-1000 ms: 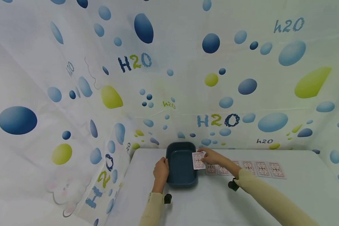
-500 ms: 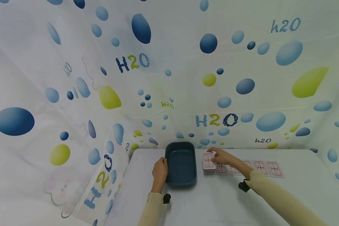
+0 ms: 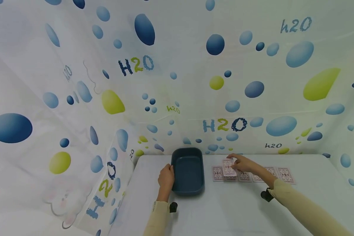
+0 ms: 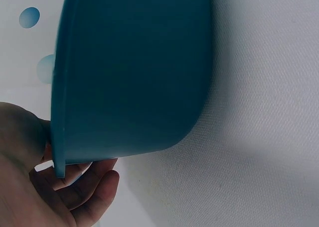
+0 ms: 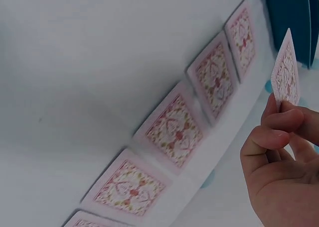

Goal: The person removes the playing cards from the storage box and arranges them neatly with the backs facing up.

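Observation:
A dark teal plastic basin (image 3: 187, 193), rectangular with rounded corners, stands at the back of the table. My left hand (image 3: 166, 177) grips its left rim; in the left wrist view the fingers (image 4: 97, 187) curl beneath the rim against the outer wall (image 4: 134, 77). To the right of the basin my right hand (image 3: 244, 164) pinches a playing card (image 3: 228, 166) by its edge, patterned back showing. This held card (image 5: 286, 80) is raised above a row of face-down cards (image 3: 218, 174), overlapping the second from the left in the head view. My right forearm hides part of the row.
The row runs rightward to a last card (image 3: 286, 175) along the back of the white table (image 3: 224, 209). A white curtain (image 3: 191, 95) with blue and green drops hangs directly behind the table and along its left side.
My right hand has moved to the right with the pinched card, from beside the basin's rim to over the row's second card. The left hand stays on the basin.

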Available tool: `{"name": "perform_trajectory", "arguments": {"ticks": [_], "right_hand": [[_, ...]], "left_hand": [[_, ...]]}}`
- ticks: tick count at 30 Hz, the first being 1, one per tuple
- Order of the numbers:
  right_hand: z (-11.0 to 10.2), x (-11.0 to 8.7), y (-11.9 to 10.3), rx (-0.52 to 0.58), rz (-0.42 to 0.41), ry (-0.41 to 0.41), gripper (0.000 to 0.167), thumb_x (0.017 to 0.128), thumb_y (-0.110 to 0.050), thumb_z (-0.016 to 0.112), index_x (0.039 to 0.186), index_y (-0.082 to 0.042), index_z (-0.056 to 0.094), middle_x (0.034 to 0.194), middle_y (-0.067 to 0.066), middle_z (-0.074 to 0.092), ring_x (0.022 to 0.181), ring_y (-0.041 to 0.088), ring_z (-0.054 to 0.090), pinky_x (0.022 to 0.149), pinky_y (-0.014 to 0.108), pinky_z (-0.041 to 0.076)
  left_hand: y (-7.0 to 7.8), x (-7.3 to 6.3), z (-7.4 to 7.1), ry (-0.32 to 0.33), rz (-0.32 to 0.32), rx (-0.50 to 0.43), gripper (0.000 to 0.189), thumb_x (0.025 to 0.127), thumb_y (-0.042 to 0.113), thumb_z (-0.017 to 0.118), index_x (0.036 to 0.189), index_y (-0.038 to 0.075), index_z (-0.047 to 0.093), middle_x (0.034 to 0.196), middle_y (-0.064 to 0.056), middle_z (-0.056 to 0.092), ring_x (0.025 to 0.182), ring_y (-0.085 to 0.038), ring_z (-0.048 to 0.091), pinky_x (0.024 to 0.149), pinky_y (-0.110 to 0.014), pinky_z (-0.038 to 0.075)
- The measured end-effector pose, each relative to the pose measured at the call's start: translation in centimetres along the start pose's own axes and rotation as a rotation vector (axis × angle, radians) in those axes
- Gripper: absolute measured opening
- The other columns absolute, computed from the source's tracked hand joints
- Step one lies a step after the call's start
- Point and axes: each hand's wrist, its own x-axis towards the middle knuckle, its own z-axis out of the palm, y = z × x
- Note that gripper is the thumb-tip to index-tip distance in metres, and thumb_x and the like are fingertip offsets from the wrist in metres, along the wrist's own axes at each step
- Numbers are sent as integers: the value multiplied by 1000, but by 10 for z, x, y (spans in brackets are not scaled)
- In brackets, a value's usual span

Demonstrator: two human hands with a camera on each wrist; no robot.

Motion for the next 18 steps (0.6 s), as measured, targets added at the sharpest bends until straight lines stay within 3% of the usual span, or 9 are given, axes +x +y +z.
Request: {"name": "perform_trajectory", "arguments": {"ticks": [11,18], "right_hand": [[-18,-14,29,1,14,14,49,92,-7,58,138,-3,40,73,9,55,58,16,45,52,29,39],[-29,-25,42,-37,-31,-10,47,94,-7,55,137,1,38,71,7,52,54,12,42,52,28,39]], "left_hand": [[0,-1,1,-3,-5,3,22,99,23,50,82,9,55,74,-9,57,61,-24,51,54,-41,38],[0,2,1,-15,-9,11,23,99,24,50,82,9,55,72,-8,55,60,-23,49,53,-40,37]]}}
